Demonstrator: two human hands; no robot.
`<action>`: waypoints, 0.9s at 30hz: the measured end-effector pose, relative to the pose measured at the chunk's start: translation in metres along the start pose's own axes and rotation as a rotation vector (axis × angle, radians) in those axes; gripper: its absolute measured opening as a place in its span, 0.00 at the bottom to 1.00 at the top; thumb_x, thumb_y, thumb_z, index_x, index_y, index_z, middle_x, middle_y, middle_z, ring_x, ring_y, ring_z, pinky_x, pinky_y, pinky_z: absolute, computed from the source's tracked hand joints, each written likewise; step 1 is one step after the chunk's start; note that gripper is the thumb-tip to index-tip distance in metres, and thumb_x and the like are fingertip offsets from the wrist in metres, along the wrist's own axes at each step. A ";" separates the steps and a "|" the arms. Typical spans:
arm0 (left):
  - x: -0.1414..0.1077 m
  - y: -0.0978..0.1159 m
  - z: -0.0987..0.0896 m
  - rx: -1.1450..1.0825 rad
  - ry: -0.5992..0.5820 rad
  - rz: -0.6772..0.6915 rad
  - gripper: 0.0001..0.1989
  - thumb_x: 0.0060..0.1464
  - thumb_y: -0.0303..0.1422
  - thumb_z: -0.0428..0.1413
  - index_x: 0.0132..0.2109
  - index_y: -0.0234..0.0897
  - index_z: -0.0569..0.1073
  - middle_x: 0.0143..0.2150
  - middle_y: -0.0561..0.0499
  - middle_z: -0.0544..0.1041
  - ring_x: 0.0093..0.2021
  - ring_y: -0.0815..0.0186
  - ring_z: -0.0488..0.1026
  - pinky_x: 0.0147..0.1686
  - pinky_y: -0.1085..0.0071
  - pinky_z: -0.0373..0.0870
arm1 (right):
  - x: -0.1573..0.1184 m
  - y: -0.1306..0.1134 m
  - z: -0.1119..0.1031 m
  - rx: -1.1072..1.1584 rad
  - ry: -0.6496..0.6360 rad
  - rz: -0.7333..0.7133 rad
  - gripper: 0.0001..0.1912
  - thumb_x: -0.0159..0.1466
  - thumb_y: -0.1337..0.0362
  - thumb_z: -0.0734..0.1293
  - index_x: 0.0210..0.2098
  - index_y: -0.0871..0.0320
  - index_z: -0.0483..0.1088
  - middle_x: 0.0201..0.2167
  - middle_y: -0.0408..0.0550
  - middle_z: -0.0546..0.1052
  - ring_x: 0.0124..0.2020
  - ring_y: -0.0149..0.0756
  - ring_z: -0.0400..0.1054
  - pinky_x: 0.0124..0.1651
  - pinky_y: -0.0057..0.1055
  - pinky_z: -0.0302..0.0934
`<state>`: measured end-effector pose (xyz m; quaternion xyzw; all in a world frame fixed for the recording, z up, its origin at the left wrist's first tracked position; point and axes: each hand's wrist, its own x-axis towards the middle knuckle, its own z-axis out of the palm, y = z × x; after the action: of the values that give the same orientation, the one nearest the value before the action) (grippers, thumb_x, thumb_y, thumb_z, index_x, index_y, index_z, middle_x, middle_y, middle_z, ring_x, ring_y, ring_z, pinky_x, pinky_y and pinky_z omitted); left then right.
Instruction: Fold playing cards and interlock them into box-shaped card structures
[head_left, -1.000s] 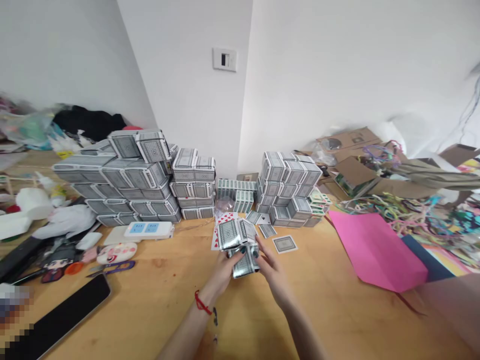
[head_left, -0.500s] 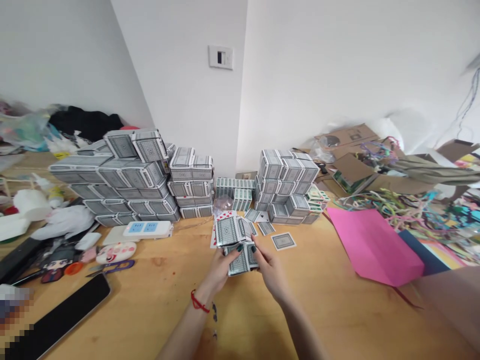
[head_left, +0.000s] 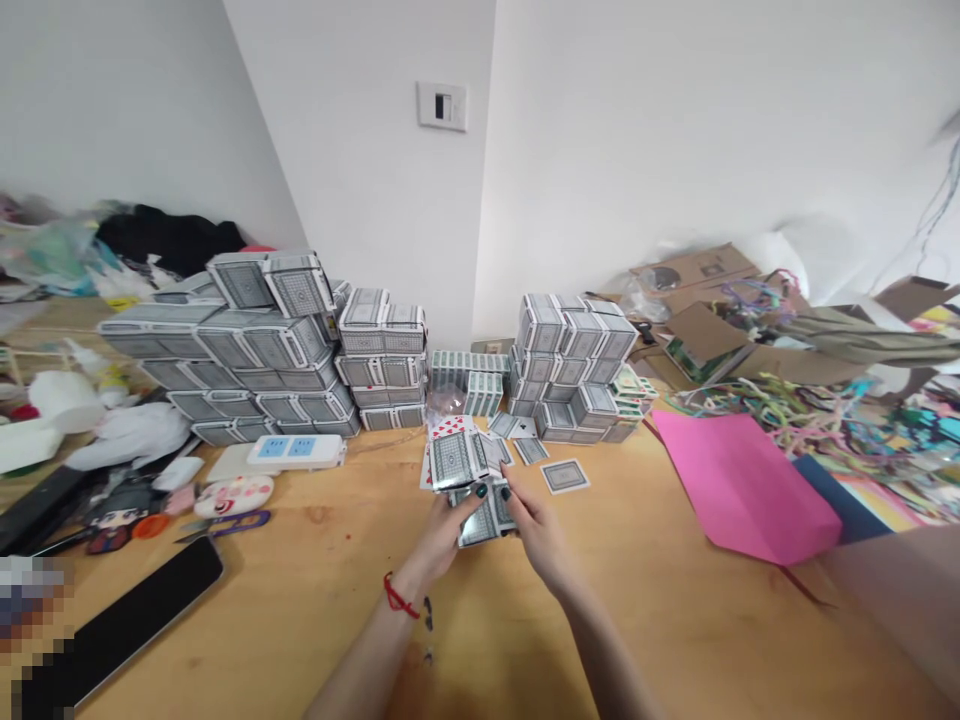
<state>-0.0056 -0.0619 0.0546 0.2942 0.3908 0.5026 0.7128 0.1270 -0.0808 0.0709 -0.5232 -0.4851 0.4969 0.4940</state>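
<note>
A block of folded grey patterned playing cards point(head_left: 480, 518) is held between my two hands above the table. My left hand point(head_left: 444, 530) grips its left side, thumb on top. On the right side my right hand point(head_left: 531, 515) presses with its fingers. Just beyond the held block, another grey card block point(head_left: 454, 458) sits on loose cards with red hearts. Several loose cards, one of them a grey-backed card point(head_left: 565, 476), lie to the right of it. The undersides of both hands' fingers are hidden.
Stacked card blocks stand at the left point(head_left: 255, 345) and right point(head_left: 574, 345). A white power strip point(head_left: 296, 451), scissors point(head_left: 240, 524) and a black phone point(head_left: 135, 625) lie left. Pink paper point(head_left: 750, 490), coloured strips and cardboard boxes point(head_left: 697, 270) are at the right.
Both hands still hold the card block, with barely any movement. The view has shifted very slightly, so the surroundings appear a little higher.
</note>
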 end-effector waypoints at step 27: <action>-0.002 -0.015 0.005 -0.098 0.129 0.044 0.22 0.40 0.31 0.60 0.46 0.37 0.68 0.43 0.47 0.75 0.47 0.57 0.69 0.46 0.61 0.65 | -0.003 0.005 0.008 0.158 0.093 0.147 0.27 0.54 0.51 0.61 0.52 0.53 0.62 0.44 0.45 0.73 0.44 0.42 0.66 0.44 0.38 0.61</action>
<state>0.0054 -0.0687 0.0459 0.2346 0.4043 0.5546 0.6884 0.1189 -0.0835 0.0658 -0.5391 -0.3812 0.5438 0.5180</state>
